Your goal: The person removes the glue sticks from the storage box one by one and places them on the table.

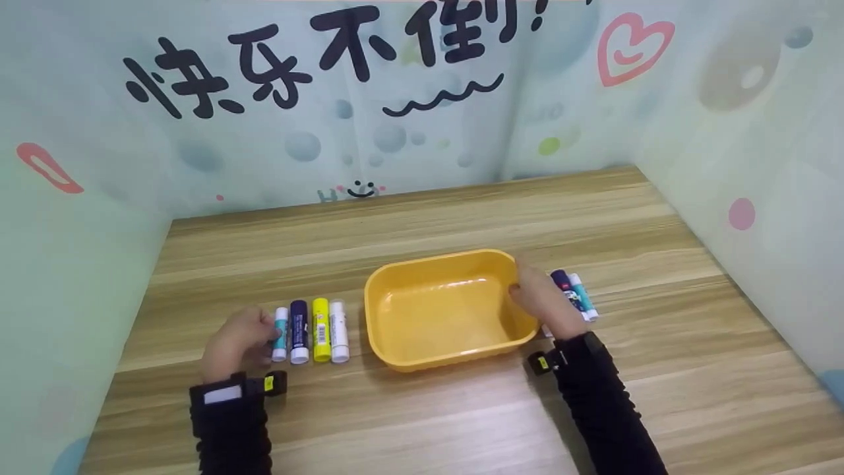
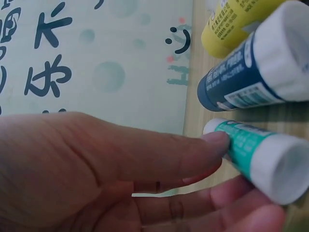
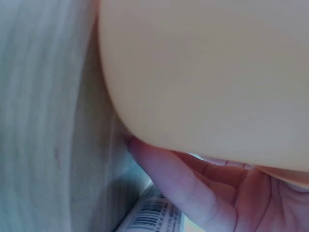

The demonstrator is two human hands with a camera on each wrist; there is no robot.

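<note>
My left hand (image 1: 237, 340) pinches a small teal-and-white glue stick (image 1: 280, 334) between thumb and fingers, at the left end of a row. In the left wrist view the thumb lies on the teal label (image 2: 241, 142), with fingers underneath. Beside it in the row stand a dark blue glue stick (image 1: 299, 332), a yellow glue stick (image 1: 321, 330) and a white glue stick (image 1: 339, 332). My right hand (image 1: 544, 297) grips the right wall of a yellow plastic basin (image 1: 395, 356), thumb over the rim and fingers outside. Nothing lies in the basin.
Right of the basin, partly behind my right hand, lie another dark blue glue stick (image 1: 567, 290) and another teal-and-white one (image 1: 583, 297). A white glue stick with a barcode (image 3: 149, 212) sits below the fingers in the right wrist view. Printed curtains (image 1: 264, 158) border the wooden table (image 1: 409, 422).
</note>
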